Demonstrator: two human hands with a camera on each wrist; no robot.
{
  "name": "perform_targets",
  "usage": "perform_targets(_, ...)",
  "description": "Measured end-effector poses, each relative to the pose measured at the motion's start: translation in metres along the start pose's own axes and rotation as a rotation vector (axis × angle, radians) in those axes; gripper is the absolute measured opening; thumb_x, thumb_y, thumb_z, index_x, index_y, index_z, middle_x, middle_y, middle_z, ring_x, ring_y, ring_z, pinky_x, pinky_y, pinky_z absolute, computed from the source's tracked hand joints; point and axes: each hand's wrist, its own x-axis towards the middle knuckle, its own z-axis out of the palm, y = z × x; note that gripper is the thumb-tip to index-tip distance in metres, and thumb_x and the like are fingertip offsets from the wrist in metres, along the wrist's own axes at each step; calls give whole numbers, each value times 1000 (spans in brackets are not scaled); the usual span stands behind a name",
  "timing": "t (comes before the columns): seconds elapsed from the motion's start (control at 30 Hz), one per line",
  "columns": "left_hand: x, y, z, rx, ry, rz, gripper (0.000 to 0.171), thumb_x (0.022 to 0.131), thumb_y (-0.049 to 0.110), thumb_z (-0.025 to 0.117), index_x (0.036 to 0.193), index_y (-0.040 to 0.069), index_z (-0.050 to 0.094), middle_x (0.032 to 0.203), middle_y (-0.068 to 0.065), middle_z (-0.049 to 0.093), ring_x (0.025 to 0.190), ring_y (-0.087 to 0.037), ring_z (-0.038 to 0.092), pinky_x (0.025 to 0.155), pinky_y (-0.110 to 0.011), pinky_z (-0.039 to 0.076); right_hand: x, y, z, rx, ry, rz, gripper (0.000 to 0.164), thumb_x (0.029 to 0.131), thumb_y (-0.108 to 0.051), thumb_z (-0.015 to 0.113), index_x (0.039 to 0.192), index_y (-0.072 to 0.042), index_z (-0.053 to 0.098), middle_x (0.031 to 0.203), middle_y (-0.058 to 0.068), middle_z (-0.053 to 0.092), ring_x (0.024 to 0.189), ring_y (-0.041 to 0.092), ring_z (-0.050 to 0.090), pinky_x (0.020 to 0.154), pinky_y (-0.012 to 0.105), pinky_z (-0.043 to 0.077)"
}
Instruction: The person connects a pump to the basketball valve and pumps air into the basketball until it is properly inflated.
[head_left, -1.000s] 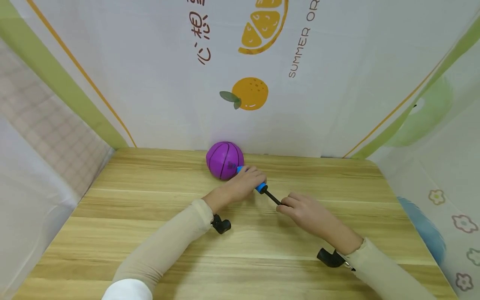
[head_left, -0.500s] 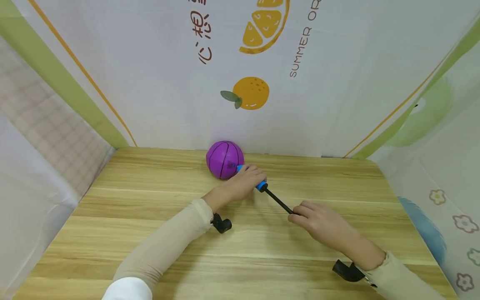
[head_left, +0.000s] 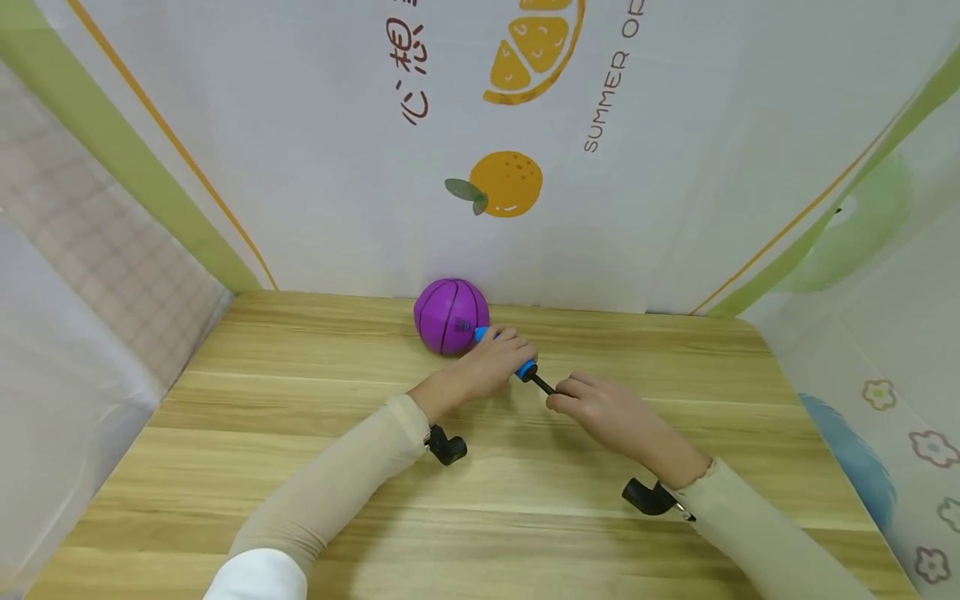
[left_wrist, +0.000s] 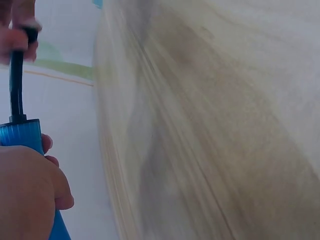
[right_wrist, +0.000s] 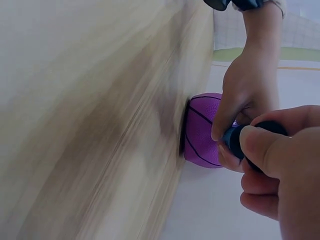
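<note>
A purple ball (head_left: pixel 447 317) with black seam lines sits at the table's back edge. Against its right side points the tip of a blue hand pump (head_left: pixel 527 370). My left hand (head_left: pixel 487 367) is wrapped around the pump's blue barrel; in the left wrist view the barrel (left_wrist: pixel 22 135) shows its black rod (left_wrist: pixel 16 85) coming out of the end. Fingers of my right hand (head_left: pixel 607 412) grip the handle at the rod's outer end, and only a short length of rod shows between the hands. In the right wrist view the black handle (right_wrist: pixel 272 128) is mostly covered by fingers.
The wood-grain table (head_left: pixel 480 533) spreads in front of the ball. Behind it hangs a white cloth (head_left: pixel 337 208) printed with oranges, and more cloth (head_left: pixel 862 358) closes off the right side. Black camera mounts (head_left: pixel 648 497) stick out from both wrists.
My right hand first drew the rod out, down and to the right, then pushed it back toward the barrel. The left hand and the ball stay in place on the table.
</note>
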Motion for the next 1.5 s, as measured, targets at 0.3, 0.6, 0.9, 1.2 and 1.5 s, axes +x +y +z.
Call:
perform_targets(0.3, -3, 4, 0, -52, -25, 21, 34, 95, -10, 61, 120, 14, 60, 126, -1, 63, 125, -25, 48, 116, -49, 28, 17, 6, 12, -20, -26, 5, 23, 82, 6, 79, 100, -7, 72, 93, 3, 67, 82, 15, 61, 68, 23, 54)
perform_targets(0.6, 0, -5, 2, -41, 32, 37, 30, 96, -9, 59, 111, 17, 60, 118, 5, 64, 118, -20, 50, 115, -44, 31, 14, 2, 9, -48, 7, -21, 25, 77, 6, 83, 97, -6, 73, 88, 4, 68, 77, 16, 61, 65, 24, 53)
perform_targets(0.9, 0, -6, 2, -52, 36, 39, 30, 96, -8, 59, 113, 17, 61, 120, 3, 66, 119, -22, 51, 115, -45, 31, -14, -10, -13, -5, 44, -47, 28, 73, 3, 85, 95, -7, 72, 88, 3, 67, 77, 15, 60, 66, 25, 54)
perform_targets(1.2, 0, -6, -1, -59, 45, 26, 31, 95, -9, 60, 114, 16, 62, 125, 1, 66, 120, -22, 51, 114, -45, 31, -32, -17, -32, 36, 33, -39, 30, 70, 4, 80, 97, -7, 72, 91, 2, 67, 80, 15, 62, 70, 26, 56)
perform_targets(1.5, 5, -1, 0, -48, 2, 19, 30, 96, -6, 62, 117, 16, 60, 124, 2, 63, 122, -22, 48, 114, -48, 31, -22, -11, -25, 0, 51, -38, 19, 82, 4, 74, 97, -7, 71, 90, 2, 65, 79, 15, 58, 66, 25, 54)
